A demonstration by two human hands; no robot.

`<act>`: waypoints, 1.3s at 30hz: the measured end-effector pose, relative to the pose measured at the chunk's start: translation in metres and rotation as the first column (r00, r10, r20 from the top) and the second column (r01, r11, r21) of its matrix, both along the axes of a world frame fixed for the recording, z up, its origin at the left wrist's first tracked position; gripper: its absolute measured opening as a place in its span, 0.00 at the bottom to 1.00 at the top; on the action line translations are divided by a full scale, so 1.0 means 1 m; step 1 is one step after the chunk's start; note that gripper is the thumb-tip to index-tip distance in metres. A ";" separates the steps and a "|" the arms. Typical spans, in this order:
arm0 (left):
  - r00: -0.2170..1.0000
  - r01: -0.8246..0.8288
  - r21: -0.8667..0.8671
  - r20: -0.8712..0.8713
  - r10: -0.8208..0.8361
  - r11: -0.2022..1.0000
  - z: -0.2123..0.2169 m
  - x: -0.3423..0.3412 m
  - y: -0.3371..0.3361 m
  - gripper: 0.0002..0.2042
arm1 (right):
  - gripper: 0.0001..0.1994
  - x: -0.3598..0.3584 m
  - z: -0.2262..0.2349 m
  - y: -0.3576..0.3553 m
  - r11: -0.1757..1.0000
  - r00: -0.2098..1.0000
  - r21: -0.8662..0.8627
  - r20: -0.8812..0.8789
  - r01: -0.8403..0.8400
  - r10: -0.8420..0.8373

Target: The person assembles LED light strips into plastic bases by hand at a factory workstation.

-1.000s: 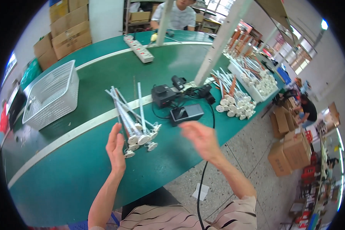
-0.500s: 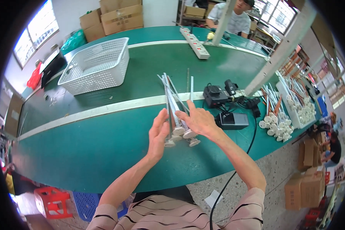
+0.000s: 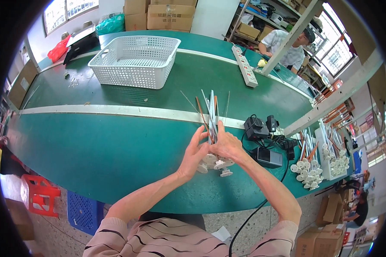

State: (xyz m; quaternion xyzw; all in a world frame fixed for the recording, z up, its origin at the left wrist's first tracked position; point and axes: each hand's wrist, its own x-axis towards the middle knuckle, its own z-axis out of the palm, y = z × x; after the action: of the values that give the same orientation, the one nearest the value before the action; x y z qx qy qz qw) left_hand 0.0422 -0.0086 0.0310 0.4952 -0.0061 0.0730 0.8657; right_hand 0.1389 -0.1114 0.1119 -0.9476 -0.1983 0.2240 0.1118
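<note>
Over the near green tabletop, my right hand (image 3: 227, 144) grips a bundle of thin rods (image 3: 212, 112). Some are silvery-white and some reddish brown, and they fan out at their upper ends. White round disc ends (image 3: 209, 162) cluster below my hands at the near end of the bundle. My left hand (image 3: 194, 156) closes on the bundle from the left, thumb and fingertips against the rods. Parts of the rods between the hands are hidden. A similar pile of disc-ended rods (image 3: 306, 171) lies at the right, beside a white bin (image 3: 326, 160) with more of them.
Black chargers (image 3: 256, 128) with cables and a grey-black box (image 3: 266, 157) sit right of my hands. A white perforated basket (image 3: 135, 64) stands far left. Farther back are a power strip (image 3: 244, 66), a pale post (image 3: 294, 36) and a seated person (image 3: 283, 47).
The view has shifted, so the basket appears farther right. My left hand, formerly spread beside the rods, now closes against them. The rods' upper ends are arranged differently.
</note>
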 end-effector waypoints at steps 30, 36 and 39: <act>0.910 -0.414 0.362 0.152 0.386 0.835 -0.003 0.002 0.004 0.34 | 0.49 -0.023 -0.012 0.014 0.997 0.986 -0.021 0.151 0.080 -0.076; 0.885 -0.466 0.141 0.094 0.456 0.874 -0.001 0.003 0.006 0.30 | 0.48 -0.034 -0.010 -0.001 0.992 0.973 0.063 0.199 0.106 -0.117; 0.899 -0.439 0.119 0.069 0.433 0.891 0.002 0.005 0.002 0.29 | 0.43 -0.037 0.008 -0.025 0.972 0.984 0.223 0.139 0.079 -0.112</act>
State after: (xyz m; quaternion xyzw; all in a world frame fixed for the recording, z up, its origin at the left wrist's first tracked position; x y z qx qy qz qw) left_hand 0.0468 -0.0067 0.0330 0.5382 0.0829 0.2747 0.7924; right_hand 0.1022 -0.1362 0.1202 -0.9524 -0.1837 0.1231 0.2099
